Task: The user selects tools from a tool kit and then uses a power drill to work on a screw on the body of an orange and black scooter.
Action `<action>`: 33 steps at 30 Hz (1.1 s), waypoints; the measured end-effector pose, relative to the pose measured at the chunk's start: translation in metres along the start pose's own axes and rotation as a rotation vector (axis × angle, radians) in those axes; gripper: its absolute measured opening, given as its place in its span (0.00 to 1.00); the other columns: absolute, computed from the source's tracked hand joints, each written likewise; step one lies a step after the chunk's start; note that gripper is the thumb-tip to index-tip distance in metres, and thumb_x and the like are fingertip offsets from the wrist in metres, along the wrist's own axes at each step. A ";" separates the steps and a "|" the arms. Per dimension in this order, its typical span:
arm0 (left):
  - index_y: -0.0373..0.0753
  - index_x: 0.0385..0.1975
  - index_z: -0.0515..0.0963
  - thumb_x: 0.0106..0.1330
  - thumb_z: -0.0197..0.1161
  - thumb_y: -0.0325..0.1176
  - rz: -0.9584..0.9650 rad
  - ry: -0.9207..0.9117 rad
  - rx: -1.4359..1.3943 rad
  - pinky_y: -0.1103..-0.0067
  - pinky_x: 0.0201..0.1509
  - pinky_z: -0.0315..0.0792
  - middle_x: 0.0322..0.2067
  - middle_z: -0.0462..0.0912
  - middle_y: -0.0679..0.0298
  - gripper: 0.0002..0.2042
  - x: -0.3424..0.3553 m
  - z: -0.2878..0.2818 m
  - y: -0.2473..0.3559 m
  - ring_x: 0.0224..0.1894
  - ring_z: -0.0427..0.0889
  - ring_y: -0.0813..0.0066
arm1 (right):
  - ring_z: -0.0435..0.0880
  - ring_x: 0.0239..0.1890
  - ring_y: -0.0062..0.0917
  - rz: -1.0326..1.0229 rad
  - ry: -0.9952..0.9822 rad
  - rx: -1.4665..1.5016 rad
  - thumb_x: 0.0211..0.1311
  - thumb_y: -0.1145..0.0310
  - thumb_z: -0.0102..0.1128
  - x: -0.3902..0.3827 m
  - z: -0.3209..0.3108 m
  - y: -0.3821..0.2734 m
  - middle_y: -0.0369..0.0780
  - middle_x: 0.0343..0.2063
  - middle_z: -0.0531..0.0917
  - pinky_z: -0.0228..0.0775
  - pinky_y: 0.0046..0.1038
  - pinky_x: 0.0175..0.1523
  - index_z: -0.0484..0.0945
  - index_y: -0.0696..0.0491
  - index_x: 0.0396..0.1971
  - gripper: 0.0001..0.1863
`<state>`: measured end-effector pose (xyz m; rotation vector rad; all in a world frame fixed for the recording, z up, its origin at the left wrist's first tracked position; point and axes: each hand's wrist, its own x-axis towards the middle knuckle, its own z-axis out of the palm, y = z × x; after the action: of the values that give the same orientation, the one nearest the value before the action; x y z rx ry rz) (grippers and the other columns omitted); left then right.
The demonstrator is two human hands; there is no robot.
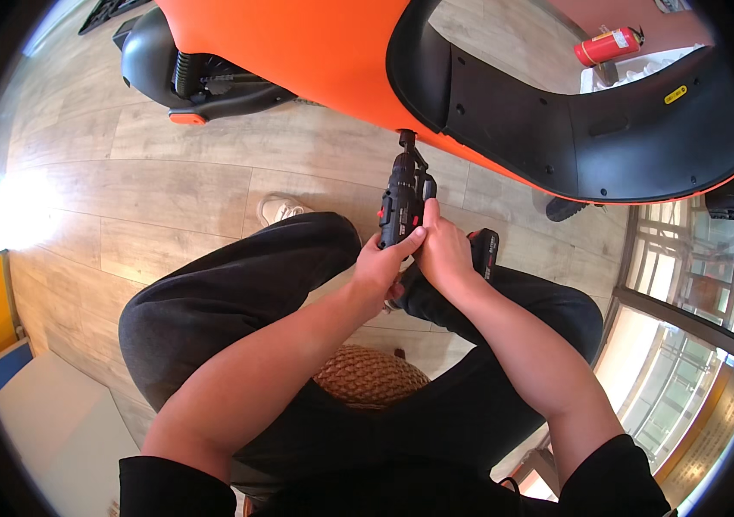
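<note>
A black cordless drill (401,200) with red trim points up at the lower edge of an orange scooter body (315,52), its tip against the black inner panel (539,121). My right hand (446,250) wraps the drill's grip, with the battery pack (483,252) showing just beyond it. My left hand (381,263) steadies the drill's body from the left, thumb laid along its side. Both forearms come up from the lower edge over my black trousers.
I sit on a woven rattan stool (369,376) on a pale wooden floor (168,189). The scooter's black rear part (186,73) is at top left. A red fire extinguisher (606,46) lies at top right. Glass railing panels (686,345) stand to the right.
</note>
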<state>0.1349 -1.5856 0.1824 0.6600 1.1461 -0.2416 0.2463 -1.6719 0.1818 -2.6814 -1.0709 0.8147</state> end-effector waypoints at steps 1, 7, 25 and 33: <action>0.41 0.46 0.76 0.55 0.77 0.59 0.029 -0.038 0.019 0.80 0.20 0.63 0.28 0.70 0.70 0.31 0.002 -0.001 -0.001 0.22 0.67 0.81 | 0.85 0.35 0.56 0.009 0.002 0.001 0.58 0.75 0.61 0.000 -0.001 -0.001 0.56 0.28 0.84 0.77 0.51 0.37 0.63 0.62 0.48 0.22; 0.38 0.43 0.80 0.54 0.79 0.57 0.113 -0.075 0.068 0.78 0.28 0.71 0.30 0.78 0.68 0.29 0.002 -0.007 0.002 0.29 0.77 0.79 | 0.84 0.34 0.58 0.009 0.008 0.037 0.59 0.74 0.61 0.001 0.002 0.000 0.57 0.28 0.84 0.76 0.51 0.38 0.63 0.63 0.48 0.21; 0.39 0.38 0.77 0.56 0.78 0.57 0.284 -0.021 0.148 0.82 0.21 0.62 0.25 0.73 0.72 0.28 0.004 -0.008 0.000 0.20 0.67 0.85 | 0.85 0.36 0.58 -0.122 0.092 0.257 0.60 0.76 0.61 0.004 0.021 0.006 0.59 0.28 0.84 0.76 0.50 0.40 0.67 0.64 0.41 0.14; 0.39 0.39 0.76 0.55 0.79 0.56 0.292 -0.002 0.178 0.82 0.20 0.60 0.23 0.72 0.74 0.28 0.011 -0.010 -0.005 0.18 0.65 0.86 | 0.84 0.37 0.59 -0.093 0.096 0.379 0.59 0.77 0.61 0.008 0.038 0.015 0.59 0.30 0.84 0.76 0.50 0.41 0.66 0.63 0.40 0.14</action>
<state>0.1299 -1.5819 0.1681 0.9739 1.0188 -0.0959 0.2401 -1.6797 0.1418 -2.3131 -0.9069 0.7733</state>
